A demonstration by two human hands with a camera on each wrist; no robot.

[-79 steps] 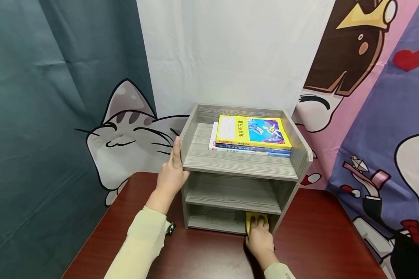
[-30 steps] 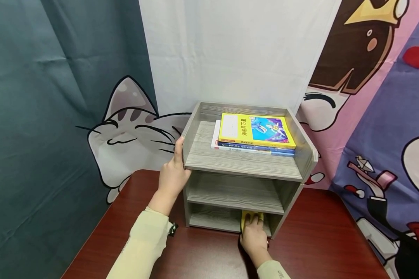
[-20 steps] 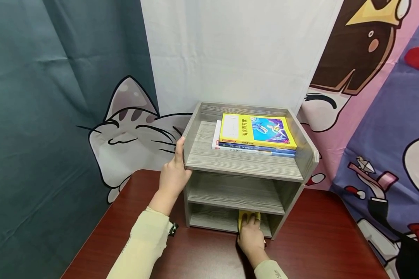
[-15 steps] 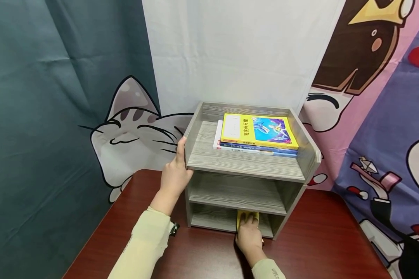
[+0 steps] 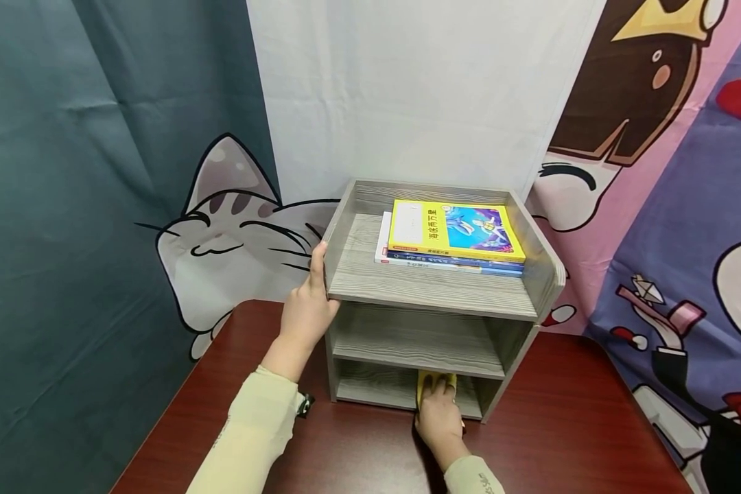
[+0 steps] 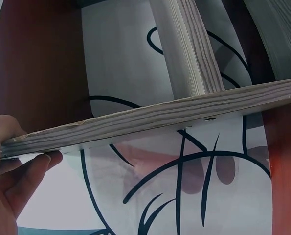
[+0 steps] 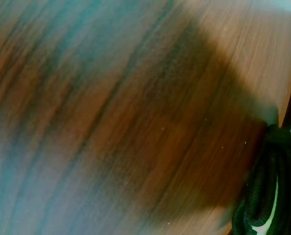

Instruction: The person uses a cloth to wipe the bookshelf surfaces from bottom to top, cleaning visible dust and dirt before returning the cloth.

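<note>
Pale yellow sleeves [image 5: 250, 429]; dark lettering [image 5: 486, 483] on right one; black cord loops [image 7: 268, 181].

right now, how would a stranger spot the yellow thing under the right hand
Find the grey shelf unit on the dark red table. In its bottom compartment, right of centre, the right hand rests on the yellow thing. Unlike the yellow book up top, it is partly hidden by that hand.

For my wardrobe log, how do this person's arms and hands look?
Left hand and right hand are gloveless. The sleeves are pale yellow-green, the right one lettered. A black item shows by the left sleeve, looped black cord by the right.
</note>
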